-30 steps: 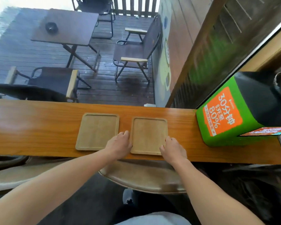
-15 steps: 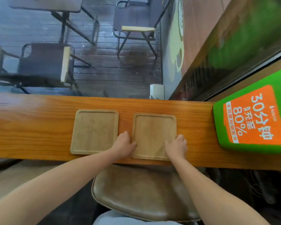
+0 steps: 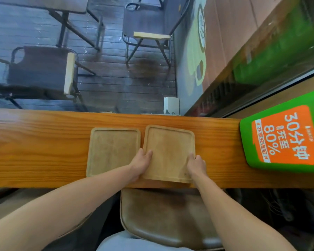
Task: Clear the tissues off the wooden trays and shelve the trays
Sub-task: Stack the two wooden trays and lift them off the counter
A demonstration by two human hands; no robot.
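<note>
Two pale square wooden trays lie side by side on a long orange-brown wooden counter (image 3: pixel 34 147). The left tray (image 3: pixel 112 151) lies flat. The right tray (image 3: pixel 169 147) is turned slightly, and its left edge reaches the left tray's right edge. My left hand (image 3: pixel 141 163) grips the right tray's left edge near the front corner. My right hand (image 3: pixel 196 164) grips its right edge near the front. No tissues are visible on either tray.
A green and orange printed box (image 3: pixel 283 136) stands on the counter at the right. A brown stool seat (image 3: pixel 167 216) sits below the counter's front edge. Beyond the window are folding chairs (image 3: pixel 149 31) and a table on a wet deck.
Both hands have closed on the right tray's side edges. The tray has shifted left and turned slightly, closing the gap to the left tray. The camera has tilted down and closer.
</note>
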